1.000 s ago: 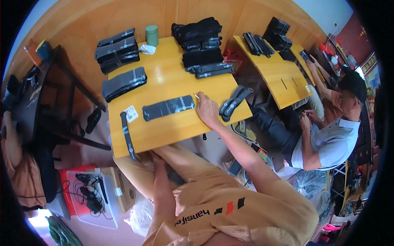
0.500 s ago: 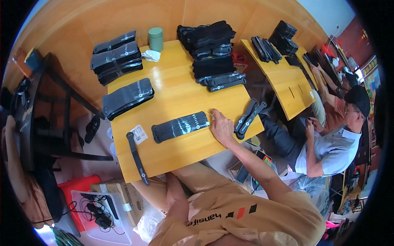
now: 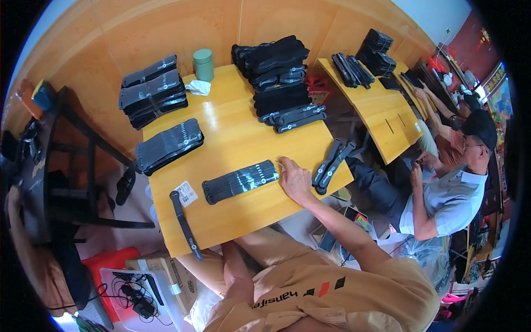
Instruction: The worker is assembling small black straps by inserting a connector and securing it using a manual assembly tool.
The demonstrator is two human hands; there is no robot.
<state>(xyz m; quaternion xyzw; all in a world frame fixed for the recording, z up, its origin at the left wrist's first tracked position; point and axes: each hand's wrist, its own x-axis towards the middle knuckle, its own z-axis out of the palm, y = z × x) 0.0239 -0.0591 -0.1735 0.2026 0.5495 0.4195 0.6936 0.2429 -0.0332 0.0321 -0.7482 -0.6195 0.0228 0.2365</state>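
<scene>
My right hand (image 3: 296,180) rests on the table at the right end of a flat bundle of black straps (image 3: 238,182). Its thumb and forefinger are closed together by something thin and pale, too small to make out. The bundle looks shiny, with pale print near its right end. To the right of my hand lie a few loose black straps (image 3: 332,166). A single black strap (image 3: 185,224) reaches over the front left edge, beside a white printed label (image 3: 187,193). My left forearm (image 3: 237,271) goes down under the table edge, and that hand is hidden.
Piled black straps stand at the back left (image 3: 152,97), left (image 3: 171,145) and back middle (image 3: 276,61) of the yellow table (image 3: 232,224). A green canister (image 3: 203,65) and crumpled tissue (image 3: 198,87) are behind. A co-worker (image 3: 442,193) sits right; a clear bin (image 3: 141,299) holds cables.
The view has shifted slightly, so the table sits a little lower in the picture. My right hand stays at the bundle's end with its fingers still closed.
</scene>
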